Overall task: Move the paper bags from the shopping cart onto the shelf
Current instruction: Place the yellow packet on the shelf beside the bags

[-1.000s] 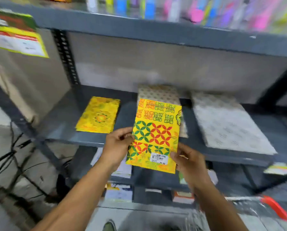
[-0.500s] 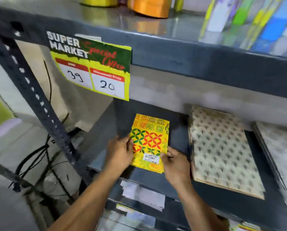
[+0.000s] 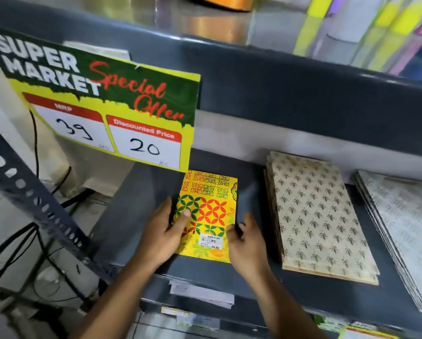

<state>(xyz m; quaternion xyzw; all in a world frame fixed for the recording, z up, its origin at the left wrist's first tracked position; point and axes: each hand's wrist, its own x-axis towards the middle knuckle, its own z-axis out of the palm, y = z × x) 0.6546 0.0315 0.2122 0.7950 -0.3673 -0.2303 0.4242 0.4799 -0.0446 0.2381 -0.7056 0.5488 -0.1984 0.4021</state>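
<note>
On the shelf (image 3: 136, 216), the yellow bag (image 3: 208, 206) lies between both hands.

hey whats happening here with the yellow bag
A person is setting a yellow paper bag flat on the grey shelf. The left hand rests on its left edge, the right hand at its lower right corner. Beside it to the right lies a stack of brown bags. A price sign hangs above.

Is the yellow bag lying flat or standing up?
Lying flat: the yellow bag rests face-up on the shelf, both hands at its sides.
</note>
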